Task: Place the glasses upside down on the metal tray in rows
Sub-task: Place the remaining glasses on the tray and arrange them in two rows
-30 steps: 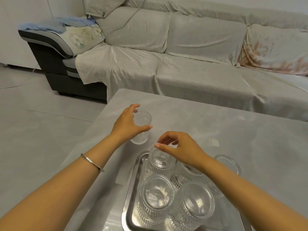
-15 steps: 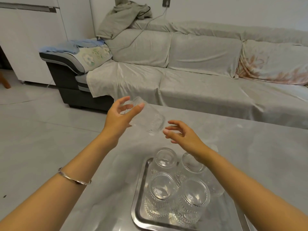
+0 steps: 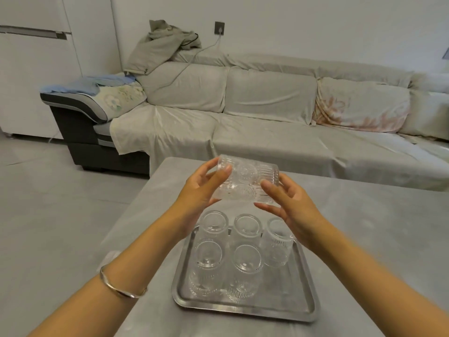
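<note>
A clear patterned glass (image 3: 246, 179) lies on its side in the air above the table, held between both hands. My left hand (image 3: 202, 190) grips its left end; my right hand (image 3: 289, 203) touches its right end with fingers spread. Below them the metal tray (image 3: 286, 305) holds several glasses upside down in two rows: three in the far row, such as the rightmost one (image 3: 277, 242), and two in the near row (image 3: 244, 271). The near right corner of the tray is bare.
The tray sits on a grey table (image 3: 376, 239) whose left edge runs close to my left forearm. A covered grey sofa (image 3: 267, 113) stands behind the table. Grey floor (image 3: 48, 203) lies to the left.
The glass rose from the table in my left hand, tipped sideways, and my right hand came up to meet its other end. The view lifted, showing the whole tray.
</note>
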`<state>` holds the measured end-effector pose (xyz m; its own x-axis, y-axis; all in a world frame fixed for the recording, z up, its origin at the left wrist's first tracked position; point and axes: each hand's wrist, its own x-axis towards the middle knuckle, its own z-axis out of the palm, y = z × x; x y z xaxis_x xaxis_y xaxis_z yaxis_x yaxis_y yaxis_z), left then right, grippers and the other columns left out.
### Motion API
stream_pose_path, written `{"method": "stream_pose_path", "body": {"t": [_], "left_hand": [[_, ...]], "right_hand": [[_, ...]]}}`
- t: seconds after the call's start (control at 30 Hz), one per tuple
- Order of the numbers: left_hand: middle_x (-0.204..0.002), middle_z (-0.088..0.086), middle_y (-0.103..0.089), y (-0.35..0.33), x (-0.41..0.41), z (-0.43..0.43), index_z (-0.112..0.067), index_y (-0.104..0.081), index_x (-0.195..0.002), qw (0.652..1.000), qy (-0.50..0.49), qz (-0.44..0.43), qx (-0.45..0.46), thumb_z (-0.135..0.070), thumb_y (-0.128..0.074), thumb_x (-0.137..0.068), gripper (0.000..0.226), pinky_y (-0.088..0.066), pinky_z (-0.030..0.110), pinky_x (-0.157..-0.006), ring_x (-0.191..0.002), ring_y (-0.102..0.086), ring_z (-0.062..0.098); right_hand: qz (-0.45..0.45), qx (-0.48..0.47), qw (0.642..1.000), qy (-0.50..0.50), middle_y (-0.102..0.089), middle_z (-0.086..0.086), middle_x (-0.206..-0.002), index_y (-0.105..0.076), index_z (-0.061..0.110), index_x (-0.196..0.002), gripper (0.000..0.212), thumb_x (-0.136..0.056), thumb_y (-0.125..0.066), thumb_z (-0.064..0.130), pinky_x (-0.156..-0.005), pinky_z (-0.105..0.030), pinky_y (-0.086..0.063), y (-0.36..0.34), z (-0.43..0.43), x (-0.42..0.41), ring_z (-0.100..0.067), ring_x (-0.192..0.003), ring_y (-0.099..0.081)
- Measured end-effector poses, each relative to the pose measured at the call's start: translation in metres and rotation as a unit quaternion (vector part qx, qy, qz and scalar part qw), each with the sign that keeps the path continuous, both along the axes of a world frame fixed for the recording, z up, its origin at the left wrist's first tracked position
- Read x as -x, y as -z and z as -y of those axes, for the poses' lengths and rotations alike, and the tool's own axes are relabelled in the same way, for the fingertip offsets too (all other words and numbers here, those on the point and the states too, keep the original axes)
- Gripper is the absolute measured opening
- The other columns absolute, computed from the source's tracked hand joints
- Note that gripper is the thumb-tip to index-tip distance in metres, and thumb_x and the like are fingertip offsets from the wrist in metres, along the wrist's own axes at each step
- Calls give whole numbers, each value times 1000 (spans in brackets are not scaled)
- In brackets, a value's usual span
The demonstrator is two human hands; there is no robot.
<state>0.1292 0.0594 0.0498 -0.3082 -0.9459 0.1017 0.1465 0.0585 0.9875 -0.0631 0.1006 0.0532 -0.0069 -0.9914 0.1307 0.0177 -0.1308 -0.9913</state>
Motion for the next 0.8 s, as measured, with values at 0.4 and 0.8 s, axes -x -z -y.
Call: {"method": "stream_pose_path", "body": {"t": [0.4,0.8], "left_hand": [[-126,-15,-57,52,28,-14,-35,-53,-125,949,48,271,156,-54,-52,-83,46,-39,24,-101,-114,-53,-1],[-156,-8,-23,104,27,-9,-31,-29,-143,807,55,535,244,-62,-41,-85,67,-2,45,-118,-146,-8,17]], "right_hand": [[-176,30,980,87,-67,11,-114,-61,38,-115,71,-48,-82,52,-83,-26,-54,-1,-62,73,-8,-104,-64],[-320,-41,944,69,-58,10,-117,-51,29,-126,75,-60,-86,34,-85,-26,-54,58,-68,77,-12,-107,-56]]}}
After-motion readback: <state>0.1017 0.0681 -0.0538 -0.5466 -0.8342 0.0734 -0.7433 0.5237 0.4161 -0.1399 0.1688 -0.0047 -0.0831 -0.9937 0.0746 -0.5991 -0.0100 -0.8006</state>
